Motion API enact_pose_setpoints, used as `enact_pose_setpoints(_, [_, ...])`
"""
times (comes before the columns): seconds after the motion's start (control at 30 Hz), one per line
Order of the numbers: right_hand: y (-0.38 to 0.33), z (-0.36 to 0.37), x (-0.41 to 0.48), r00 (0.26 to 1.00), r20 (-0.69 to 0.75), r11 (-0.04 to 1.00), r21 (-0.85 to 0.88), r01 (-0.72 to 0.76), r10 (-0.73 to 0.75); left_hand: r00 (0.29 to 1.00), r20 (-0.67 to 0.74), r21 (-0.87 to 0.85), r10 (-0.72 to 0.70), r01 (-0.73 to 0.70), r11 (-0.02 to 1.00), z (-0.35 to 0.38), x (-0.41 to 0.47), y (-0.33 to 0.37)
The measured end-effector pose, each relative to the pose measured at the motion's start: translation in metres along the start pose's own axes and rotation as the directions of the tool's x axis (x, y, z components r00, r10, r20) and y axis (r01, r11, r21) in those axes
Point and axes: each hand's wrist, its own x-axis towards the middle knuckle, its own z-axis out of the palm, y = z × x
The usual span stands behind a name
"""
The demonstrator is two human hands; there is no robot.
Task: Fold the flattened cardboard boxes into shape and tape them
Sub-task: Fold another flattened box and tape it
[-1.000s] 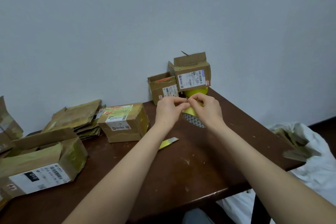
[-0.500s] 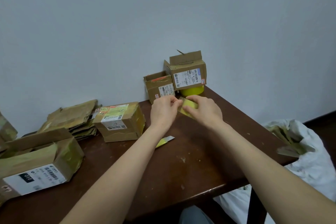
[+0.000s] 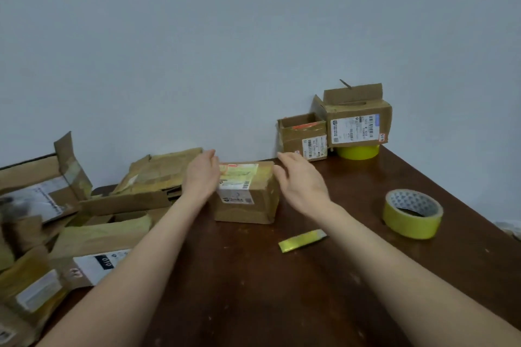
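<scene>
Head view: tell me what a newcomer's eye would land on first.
First, two bare arms stretch across the brown table, where the left hand and right hand, both open, flank a small closed cardboard box. Next comes the bright yellow tape roll lying flat at the right, with a loose yellow strip in front of the box. A heap of flattened boxes crowds the left side.

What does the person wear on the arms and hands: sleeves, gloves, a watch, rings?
Nothing visible. The left hand and right hand are ungloved; above them no sleeve shows to the frame edge, and no watch, bracelet or ring is in view.
</scene>
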Motion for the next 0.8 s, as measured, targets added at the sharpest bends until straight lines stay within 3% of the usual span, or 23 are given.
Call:
enact_pose_setpoints(0.1, [-0.036,0.052,0.018,0.978,0.179,0.991,0.062,-0.118,0.105,0.982,0.182,0.042,-0.053,0.046,0.998,0.014,0.004,-0.012])
enact_pose_setpoints(0.17, [-0.038,0.073,0.025,0.953,0.205,0.964,0.096,-0.248,0.225,0.978,0.200,0.067,-0.063,0.050,0.997,0.022,0.006,-0.018])
enact_pose_setpoints(0.27, [-0.036,0.080,0.034,0.939,0.179,0.929,0.176,-0.326,0.295,0.979,0.179,0.081,-0.098,0.085,0.993,0.025,0.012,-0.019])
enact_pose_setpoints(0.47, [-0.020,0.075,0.049,0.818,0.280,0.678,0.460,-0.574,0.502,0.925,0.302,-0.127,-0.230,0.278,0.952,0.018,0.010,-0.022])
enact_pose_setpoints(0.53, [-0.013,0.067,0.048,0.814,0.300,0.657,0.483,-0.579,0.497,0.909,0.315,-0.110,-0.273,0.321,0.941,0.016,0.008,-0.027])
enact_pose_setpoints(0.6, [-0.009,0.052,0.049,0.857,0.267,0.742,0.427,-0.516,0.442,0.925,0.233,-0.111,-0.298,0.330,0.937,0.015,0.006,-0.027])
enact_pose_setpoints(0.7, [-0.003,0.022,0.056,0.921,0.142,0.822,0.418,-0.388,0.362,0.966,0.068,-0.388,-0.250,0.256,0.885,0.015,0.002,-0.009])
enact_pose_setpoints(0.8, [0.013,-0.002,0.065,0.929,0.039,0.807,0.484,-0.339,0.367,0.966,0.004,-0.710,-0.257,0.184,0.680,0.021,0.004,0.027])
